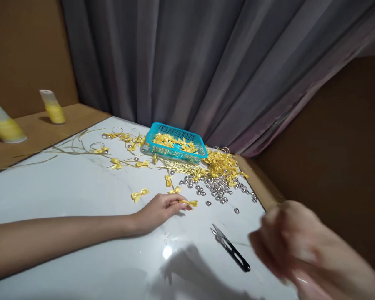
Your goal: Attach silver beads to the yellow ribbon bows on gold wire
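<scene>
My left hand (162, 210) rests low over the white table, its thumb and fingers closed on a small yellow bow (190, 203). Two more bows lie close by, one (139, 195) to the left of the hand and one (175, 190) just behind it. At the right, near the camera, my right hand (295, 246) is raised and blurred, with its fingers curled in; whatever it may hold cannot be made out. Between the hands lie black-handled thread snips (231, 248), their blades pointing away to the left.
A blue basket (178, 155) of yellow bows stands at the back. Silver heart-shaped pieces (218, 187) are scattered beside a pile of bows (223, 164). Gold cords (71, 149) spread left. Two yellow spools (6, 125) (53, 109) stand on a brown surface. Grey curtains hang behind.
</scene>
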`<move>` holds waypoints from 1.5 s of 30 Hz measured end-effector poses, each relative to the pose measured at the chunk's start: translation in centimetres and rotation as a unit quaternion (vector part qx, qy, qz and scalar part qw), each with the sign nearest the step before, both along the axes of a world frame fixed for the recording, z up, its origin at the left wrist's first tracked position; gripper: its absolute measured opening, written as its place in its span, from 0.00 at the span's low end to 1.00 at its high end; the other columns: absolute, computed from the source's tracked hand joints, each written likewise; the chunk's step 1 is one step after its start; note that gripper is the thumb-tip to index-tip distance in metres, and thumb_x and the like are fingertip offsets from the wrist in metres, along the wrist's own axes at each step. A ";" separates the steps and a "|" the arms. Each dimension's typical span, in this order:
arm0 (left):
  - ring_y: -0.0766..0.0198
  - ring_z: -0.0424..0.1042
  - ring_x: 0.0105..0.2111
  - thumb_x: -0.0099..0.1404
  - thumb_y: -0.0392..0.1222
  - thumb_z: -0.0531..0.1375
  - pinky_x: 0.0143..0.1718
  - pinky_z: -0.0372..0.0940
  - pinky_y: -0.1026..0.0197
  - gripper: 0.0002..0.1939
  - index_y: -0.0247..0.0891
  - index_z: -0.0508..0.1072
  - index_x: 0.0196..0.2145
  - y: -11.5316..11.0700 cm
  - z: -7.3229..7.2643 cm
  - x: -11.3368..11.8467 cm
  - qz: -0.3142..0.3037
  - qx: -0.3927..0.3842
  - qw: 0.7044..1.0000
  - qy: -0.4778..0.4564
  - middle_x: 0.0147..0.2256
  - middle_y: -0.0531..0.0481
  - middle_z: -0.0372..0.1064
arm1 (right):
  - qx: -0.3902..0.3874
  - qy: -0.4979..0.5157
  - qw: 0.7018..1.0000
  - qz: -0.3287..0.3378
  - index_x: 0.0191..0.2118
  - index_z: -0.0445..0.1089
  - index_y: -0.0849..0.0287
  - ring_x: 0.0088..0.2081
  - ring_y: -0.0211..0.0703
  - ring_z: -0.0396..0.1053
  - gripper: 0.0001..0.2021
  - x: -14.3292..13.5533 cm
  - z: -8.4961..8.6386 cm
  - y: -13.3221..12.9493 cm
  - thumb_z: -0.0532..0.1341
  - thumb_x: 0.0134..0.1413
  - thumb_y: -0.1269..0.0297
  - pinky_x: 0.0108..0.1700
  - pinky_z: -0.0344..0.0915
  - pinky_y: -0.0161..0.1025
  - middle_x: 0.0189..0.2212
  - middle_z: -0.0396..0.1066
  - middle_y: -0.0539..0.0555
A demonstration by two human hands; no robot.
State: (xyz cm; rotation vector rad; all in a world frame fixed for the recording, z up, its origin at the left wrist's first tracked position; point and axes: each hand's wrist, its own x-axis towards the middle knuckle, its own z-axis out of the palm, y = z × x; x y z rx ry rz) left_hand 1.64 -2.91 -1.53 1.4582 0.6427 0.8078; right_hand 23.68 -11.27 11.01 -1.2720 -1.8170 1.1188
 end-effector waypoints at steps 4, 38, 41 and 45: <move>0.61 0.69 0.44 0.65 0.46 0.55 0.45 0.63 0.56 0.13 0.34 0.72 0.39 -0.1 0.9 -0.1 0.006 -0.028 0.999 -0.026 0.41 0.45 0.73 | -0.188 0.151 0.970 0.030 0.28 0.75 0.56 0.11 0.30 0.60 0.09 -3.6 -1.5 3.1 0.66 0.46 0.57 0.15 0.55 0.31 0.17 0.70 0.50; 0.69 0.58 0.23 0.63 0.47 0.55 0.29 0.53 0.63 0.14 0.35 0.65 0.25 0.8 0.7 -0.1 -0.025 -0.113 0.993 0.012 0.20 0.56 0.62 | 0.038 -0.095 0.991 -0.091 0.26 0.72 0.60 0.22 0.38 0.72 0.11 -4.6 -6.3 3.7 0.55 0.54 0.66 0.25 0.64 0.32 0.19 0.74 0.50; 0.69 0.58 0.23 0.63 0.46 0.54 0.28 0.53 0.63 0.14 0.35 0.65 0.24 0.8 0.7 -0.2 -0.023 -0.107 0.994 0.019 0.20 0.55 0.62 | 0.035 -0.098 0.991 -0.086 0.25 0.72 0.61 0.22 0.37 0.72 0.11 -4.6 -6.2 3.7 0.55 0.54 0.67 0.25 0.64 0.31 0.18 0.74 0.50; 0.69 0.57 0.22 0.63 0.47 0.54 0.28 0.53 0.63 0.15 0.35 0.64 0.23 0.8 0.9 -0.2 -0.022 -0.104 0.994 0.027 0.20 0.55 0.61 | 0.038 -0.097 0.991 -0.085 0.25 0.72 0.62 0.22 0.36 0.72 0.11 -4.6 -6.3 3.8 0.55 0.54 0.68 0.24 0.63 0.30 0.18 0.74 0.50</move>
